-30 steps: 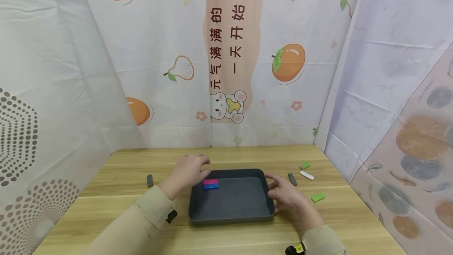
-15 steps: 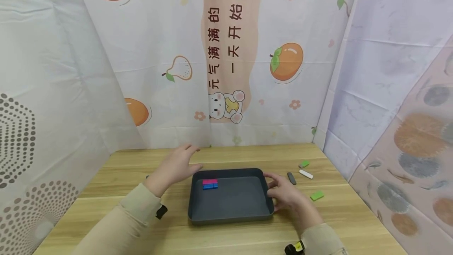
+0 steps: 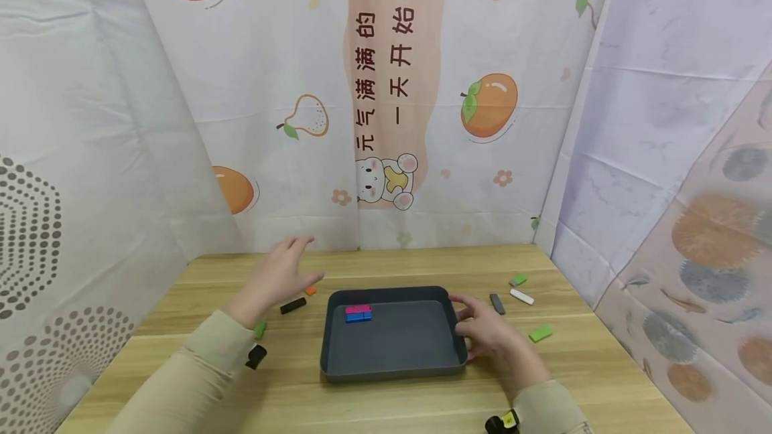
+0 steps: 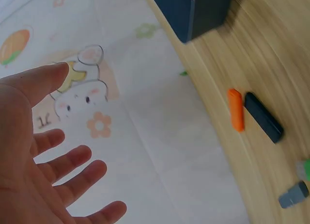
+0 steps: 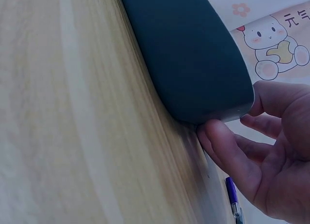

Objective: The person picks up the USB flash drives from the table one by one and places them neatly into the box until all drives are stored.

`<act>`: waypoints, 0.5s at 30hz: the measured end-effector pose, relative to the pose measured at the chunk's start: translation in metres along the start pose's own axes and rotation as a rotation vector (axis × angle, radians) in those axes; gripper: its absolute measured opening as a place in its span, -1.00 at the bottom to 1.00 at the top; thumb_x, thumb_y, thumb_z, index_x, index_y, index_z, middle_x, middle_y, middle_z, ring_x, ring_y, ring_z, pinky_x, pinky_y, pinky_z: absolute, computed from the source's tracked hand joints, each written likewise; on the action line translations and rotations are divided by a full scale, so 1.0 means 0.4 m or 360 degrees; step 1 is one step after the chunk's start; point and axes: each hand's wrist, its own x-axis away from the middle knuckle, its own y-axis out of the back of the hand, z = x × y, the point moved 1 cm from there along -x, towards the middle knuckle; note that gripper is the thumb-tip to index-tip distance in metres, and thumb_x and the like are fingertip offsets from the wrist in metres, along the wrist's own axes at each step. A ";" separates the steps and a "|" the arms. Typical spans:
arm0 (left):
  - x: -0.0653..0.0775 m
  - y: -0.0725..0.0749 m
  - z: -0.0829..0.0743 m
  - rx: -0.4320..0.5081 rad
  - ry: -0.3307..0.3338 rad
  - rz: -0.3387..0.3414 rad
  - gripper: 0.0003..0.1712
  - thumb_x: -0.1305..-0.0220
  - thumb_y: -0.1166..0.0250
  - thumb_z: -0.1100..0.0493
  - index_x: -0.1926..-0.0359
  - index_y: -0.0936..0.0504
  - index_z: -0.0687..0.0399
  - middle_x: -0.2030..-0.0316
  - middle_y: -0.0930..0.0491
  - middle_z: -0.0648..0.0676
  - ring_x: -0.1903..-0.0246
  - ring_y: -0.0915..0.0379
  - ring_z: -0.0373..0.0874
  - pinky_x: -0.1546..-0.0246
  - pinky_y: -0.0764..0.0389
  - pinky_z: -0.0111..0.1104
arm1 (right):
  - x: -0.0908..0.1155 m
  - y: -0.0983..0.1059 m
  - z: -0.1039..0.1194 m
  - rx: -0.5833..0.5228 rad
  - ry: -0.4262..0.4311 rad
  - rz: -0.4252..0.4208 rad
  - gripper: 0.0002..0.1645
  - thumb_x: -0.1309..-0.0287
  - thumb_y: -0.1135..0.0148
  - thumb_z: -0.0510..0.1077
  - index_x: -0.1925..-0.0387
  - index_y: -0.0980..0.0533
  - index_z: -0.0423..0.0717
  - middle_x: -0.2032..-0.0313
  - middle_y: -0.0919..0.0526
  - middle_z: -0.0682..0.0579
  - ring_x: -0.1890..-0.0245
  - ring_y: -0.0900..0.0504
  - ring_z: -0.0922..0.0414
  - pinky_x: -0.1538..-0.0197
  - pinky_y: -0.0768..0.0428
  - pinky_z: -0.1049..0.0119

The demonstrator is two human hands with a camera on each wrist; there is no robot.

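My left hand (image 3: 274, 283) is raised above the left part of the table, its fingers spread and nothing in them. In the left wrist view, the palm and fingers (image 4: 80, 158) show against the curtain. Near it lie small flat sticks that look like USB drives: a black stick (image 3: 293, 306), an orange stick (image 3: 310, 290) and a green stick (image 3: 260, 329). My right hand (image 3: 491, 330) grips the right wall of a dark grey tray (image 3: 395, 375), thumb low on the outside, other fingers at the rim. Inside the tray, a pink stick (image 3: 358, 309) and a blue stick (image 3: 358, 317) lie side by side.
Right of the tray lie a grey stick (image 3: 497, 304), a white stick (image 3: 521, 296), a green-and-grey stick (image 3: 519, 279) and a bright green stick (image 3: 540, 333). A grey stick (image 4: 293, 195) shows in the left wrist view. A printed curtain (image 3: 398, 233) hangs along the table's back edge.
My left hand has moved left, away from over the tray's left edge, and its fingers have spread. The black, orange and green sticks have come into sight. The right hand stays at the tray.
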 end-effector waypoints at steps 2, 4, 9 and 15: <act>0.002 0.000 0.017 0.0014 0.0027 0.0014 -0.06 -0.24 -0.43 -0.19 -0.47 -0.31 0.16 -0.29 -0.42 0.33 -0.20 -0.41 0.32 -0.09 -0.50 0.20 | 0.001 0.001 -0.001 -0.0002 0.0002 0.0002 -0.04 -0.06 -0.17 -0.46 -0.53 -0.19 -0.13 -0.09 -0.47 -0.36 0.33 -0.64 -0.10 0.54 -0.67 -0.07; 0.003 0.000 0.034 0.0023 0.0046 0.0023 -0.05 -0.25 -0.42 -0.18 -0.48 -0.29 0.18 -0.29 -0.40 0.36 -0.21 -0.39 0.34 -0.11 -0.48 0.21 | 0.001 0.001 -0.001 -0.0005 0.0000 0.0002 -0.04 -0.06 -0.17 -0.46 -0.53 -0.19 -0.13 -0.09 -0.47 -0.35 0.32 -0.64 -0.10 0.54 -0.68 -0.07; 0.008 -0.003 0.078 0.0051 0.0128 0.0043 -0.03 -0.27 -0.40 -0.16 -0.49 -0.24 0.25 -0.31 -0.35 0.44 -0.23 -0.33 0.42 -0.13 -0.43 0.27 | 0.001 0.003 -0.003 -0.0021 -0.0011 0.0007 -0.04 -0.05 -0.16 -0.46 -0.53 -0.19 -0.12 -0.09 -0.46 -0.36 0.33 -0.64 -0.10 0.53 -0.68 -0.07; 0.016 -0.015 0.141 0.0070 0.0350 0.0117 0.01 -0.29 -0.35 -0.19 -0.50 -0.19 0.34 -0.33 -0.26 0.55 -0.26 -0.26 0.50 -0.15 -0.37 0.32 | -0.003 0.004 -0.004 -0.0018 -0.0007 0.0022 -0.04 -0.07 -0.16 -0.45 -0.54 -0.18 -0.11 -0.10 -0.46 -0.37 0.30 -0.65 -0.10 0.51 -0.69 -0.08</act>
